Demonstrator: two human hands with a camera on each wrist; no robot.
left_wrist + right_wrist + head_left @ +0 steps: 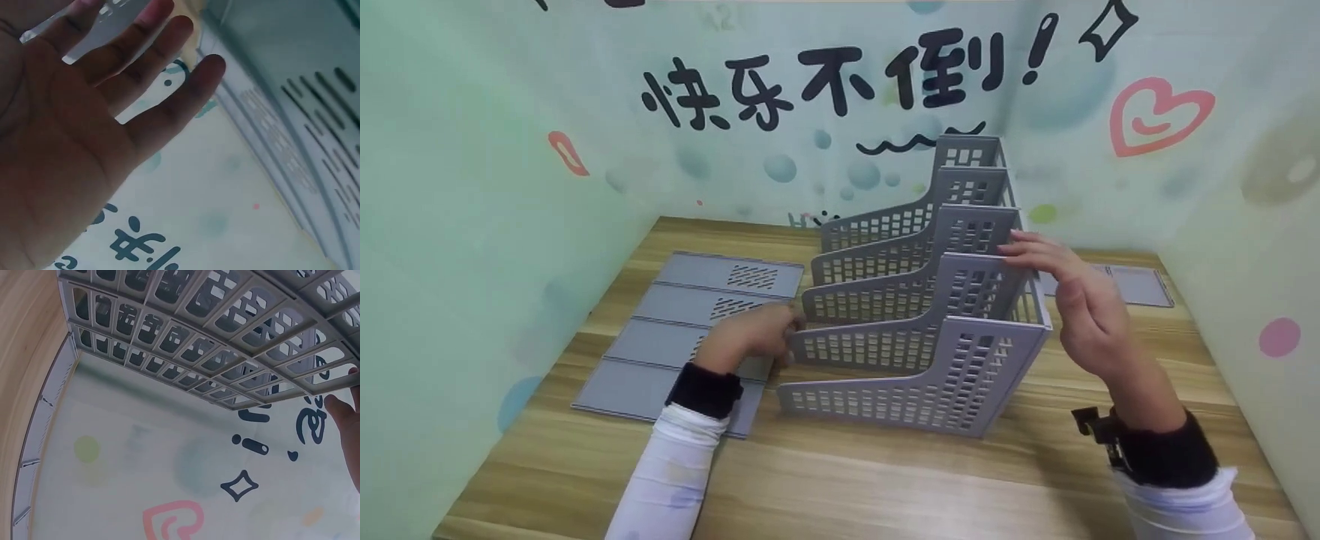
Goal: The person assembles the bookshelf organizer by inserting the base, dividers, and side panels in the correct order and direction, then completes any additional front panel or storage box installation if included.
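A grey plastic file rack (877, 401), with several upright latticed dividers, stands on the wooden table. Each divider is low at its left end and rises to a tall right end. My left hand (754, 330) is beside the low end of a middle divider; in the left wrist view its palm (62, 146) shows with the fingers spread and relaxed. My right hand (1091, 315) reaches to the tall side, its extended fingers touching the top edge of the dividers. The right wrist view shows the rack's open-grid side (191, 343) with the right thumb (337, 410) near its edge.
Left of the rack lies a flat grey slotted panel (641, 341) in several sections, partly behind my left forearm. Another flat grey piece (1140, 285) lies at the back right. Printed cloth (780, 45) encloses the wooden table (840, 487) at the back and sides.
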